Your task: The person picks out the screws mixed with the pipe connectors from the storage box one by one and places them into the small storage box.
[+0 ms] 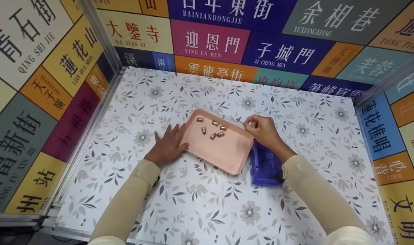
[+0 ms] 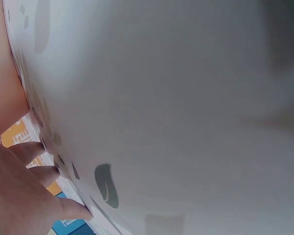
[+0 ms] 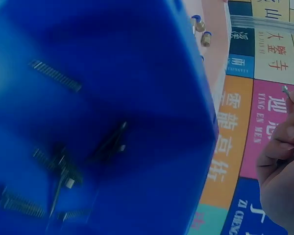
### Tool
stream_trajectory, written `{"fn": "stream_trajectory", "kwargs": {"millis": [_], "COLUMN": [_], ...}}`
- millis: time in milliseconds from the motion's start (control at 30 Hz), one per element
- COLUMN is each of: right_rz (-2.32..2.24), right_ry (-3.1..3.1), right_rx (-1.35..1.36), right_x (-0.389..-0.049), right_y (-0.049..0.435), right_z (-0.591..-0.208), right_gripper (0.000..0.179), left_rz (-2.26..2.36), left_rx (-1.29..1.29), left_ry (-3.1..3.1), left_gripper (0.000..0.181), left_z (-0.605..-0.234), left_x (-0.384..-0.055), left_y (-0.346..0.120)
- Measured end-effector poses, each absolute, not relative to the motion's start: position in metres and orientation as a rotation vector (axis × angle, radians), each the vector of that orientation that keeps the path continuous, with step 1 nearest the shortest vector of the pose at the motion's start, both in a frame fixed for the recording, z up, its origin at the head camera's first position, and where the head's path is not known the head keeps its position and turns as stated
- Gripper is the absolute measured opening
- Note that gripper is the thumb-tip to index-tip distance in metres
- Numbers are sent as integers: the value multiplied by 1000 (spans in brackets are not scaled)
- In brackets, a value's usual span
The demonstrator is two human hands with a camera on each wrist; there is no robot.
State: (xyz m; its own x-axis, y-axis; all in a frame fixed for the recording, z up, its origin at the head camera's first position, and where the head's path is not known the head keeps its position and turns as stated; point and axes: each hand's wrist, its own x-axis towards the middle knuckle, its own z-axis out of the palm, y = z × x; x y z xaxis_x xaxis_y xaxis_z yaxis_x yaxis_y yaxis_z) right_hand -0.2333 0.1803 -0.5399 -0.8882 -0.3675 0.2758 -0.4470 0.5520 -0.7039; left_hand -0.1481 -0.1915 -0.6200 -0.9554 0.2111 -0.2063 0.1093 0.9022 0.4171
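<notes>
My right hand [image 1: 261, 129] pinches a small metal screw [image 1: 239, 120] between thumb and fingertips, just above the right corner of a pink tray [image 1: 213, 153]. In the right wrist view the tip of the screw [image 3: 285, 90] pokes out past the fingers. My left hand [image 1: 169, 144] lies on the table with fingers spread, its thumb at the tray's left rim. Several brass fittings [image 1: 215, 123] with blue ends lie in the far half of the tray. Under my right wrist stands a blue bin [image 1: 261, 178], partly hidden by the arm.
Inside the blue bin are loose screws [image 3: 56, 76] and other thin metal pieces, blurred. A table [image 1: 125, 204] with a leaf-patterned cover carries everything. Upright panels [image 1: 210, 41] with coloured street-name signs border the left, back and right sides.
</notes>
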Motion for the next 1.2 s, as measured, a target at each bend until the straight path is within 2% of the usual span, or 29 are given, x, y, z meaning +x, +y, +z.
{"fn": "stream_trajectory", "kwargs": {"millis": [300, 700, 1000, 1200], "right_rz": [1284, 1327, 1422, 1432], "right_ry": [-2630, -2638, -2618, -2592], "right_rx": [664, 413, 183, 74], "right_x": [-204, -172, -154, -135], "right_y": [220, 264, 272, 263], "right_z": [-535, -551, -566, -559], "right_gripper": [7, 7, 6, 6], "left_rz": [598, 604, 581, 601], "left_rx": [210, 213, 214, 224], "left_ry": [2828, 2831, 2835, 2833], "left_gripper": [76, 75, 76, 76], "left_z": [-619, -615, -618, -618], "left_x": [-144, -145, -146, -148], "left_y": [-198, -195, -190, -189]}}
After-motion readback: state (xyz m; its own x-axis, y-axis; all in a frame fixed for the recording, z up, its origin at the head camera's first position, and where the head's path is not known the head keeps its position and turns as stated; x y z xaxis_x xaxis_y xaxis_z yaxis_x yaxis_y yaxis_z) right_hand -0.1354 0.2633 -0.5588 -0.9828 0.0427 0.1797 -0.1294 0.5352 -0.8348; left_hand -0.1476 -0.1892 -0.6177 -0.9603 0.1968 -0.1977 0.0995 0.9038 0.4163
